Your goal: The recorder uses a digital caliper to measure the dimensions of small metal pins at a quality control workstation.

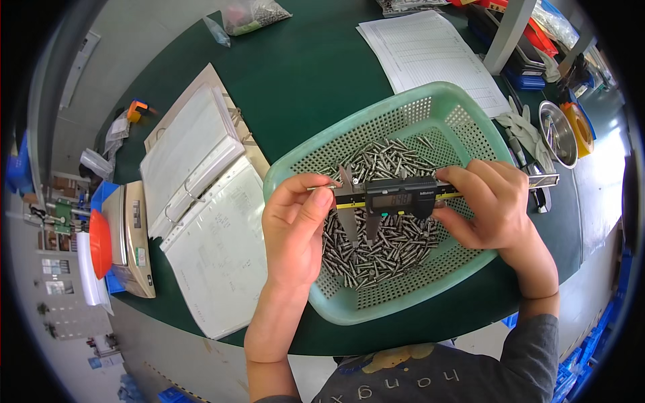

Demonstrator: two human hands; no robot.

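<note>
While the right hand (490, 205) grips the digital caliper (396, 196) above the green basket (376, 127) of screws (379, 245), the left hand (299, 211) pinches one screw (321, 189) between the jaws; keep it square, thumb pressure light.

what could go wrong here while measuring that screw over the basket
1. The left hand pinches one small metal screw at the jaws of the digital caliper; if it slips, it probably drops into the heap of identical metal screws in the green perforated plastic basket and gets lost among them.
2. The right hand holds the caliper in mid-air with no rest; a tilt could skew the measurement.
</note>
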